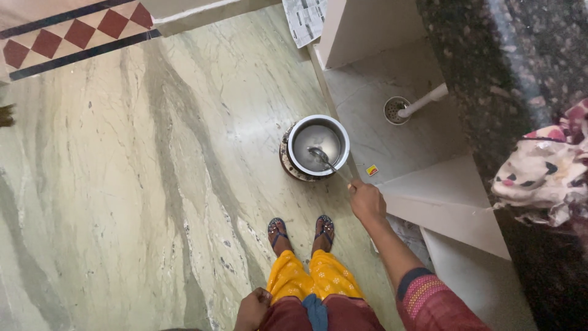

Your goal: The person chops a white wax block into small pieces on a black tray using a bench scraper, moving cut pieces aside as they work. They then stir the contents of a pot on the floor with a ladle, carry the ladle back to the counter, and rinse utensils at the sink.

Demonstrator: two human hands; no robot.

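Observation:
A round steel pot (293,154) stands on the marble floor (122,184) just ahead of my feet. My right hand (366,201) reaches down and grips the handle of a long steel ladle (324,159), whose bowl rests inside the pot. My left hand (252,309) hangs by my thigh at the bottom of the view, fingers curled, with nothing seen in it. My feet in sandals (301,230) stand close behind the pot.
A raised white-tiled wash area (398,147) with a floor drain (395,110) and a white pipe (425,101) lies right of the pot. A dark granite counter (520,61) holding a patterned cloth (545,168) is at far right. Red diamond tiles (73,34) border the top left.

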